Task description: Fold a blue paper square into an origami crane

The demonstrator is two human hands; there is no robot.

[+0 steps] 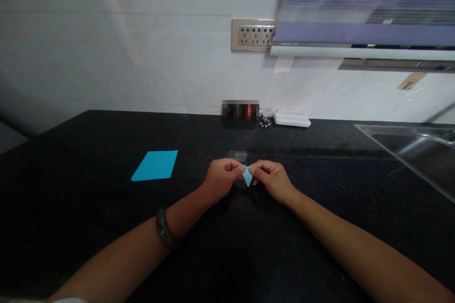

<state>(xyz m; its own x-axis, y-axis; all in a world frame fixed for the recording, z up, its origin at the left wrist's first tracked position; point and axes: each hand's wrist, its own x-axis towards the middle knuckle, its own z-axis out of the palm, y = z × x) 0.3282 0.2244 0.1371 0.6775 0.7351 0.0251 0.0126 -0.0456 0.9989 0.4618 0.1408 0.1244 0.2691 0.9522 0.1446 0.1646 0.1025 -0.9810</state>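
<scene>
Pinching paper: L grip, R grip

1 head camera looks forward and down, close over the counter

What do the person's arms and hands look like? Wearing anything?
No gloves: the left hand and the right hand are bare, and so are both forearms. A dark, smooth, round bangle sits on the left wrist; the right wrist has nothing. A sliver of white cloth, maybe a sleeve, shows at the bottom left.

Blue paper sheet; black speckled countertop; white wall.
</scene>
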